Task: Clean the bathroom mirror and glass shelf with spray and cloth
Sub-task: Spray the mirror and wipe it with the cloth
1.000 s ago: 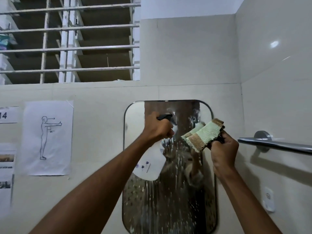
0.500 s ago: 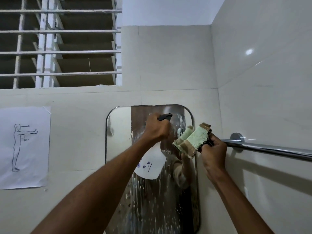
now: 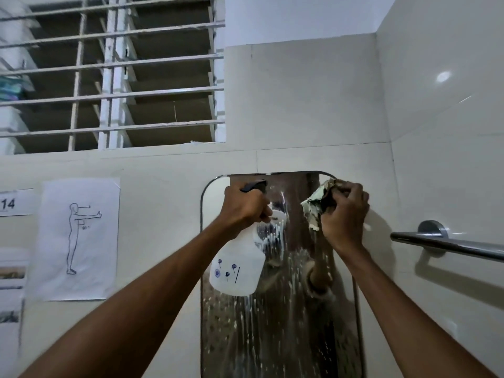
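Wet streaks of foam already run down the mirror on the far wall, and I judge they could drip off its lower edge or dry into marks if wiping lags. From the head view, my left hand is raised, its grip wrapped tight round the neck of the spray bottle, which hangs in front of the glass. My right hand clutches the bunched cloth against the mirror's top right corner. The glass shelf is out of sight.

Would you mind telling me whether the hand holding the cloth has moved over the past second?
Yes. The right hand has carried the cloth up to the mirror's top right corner.
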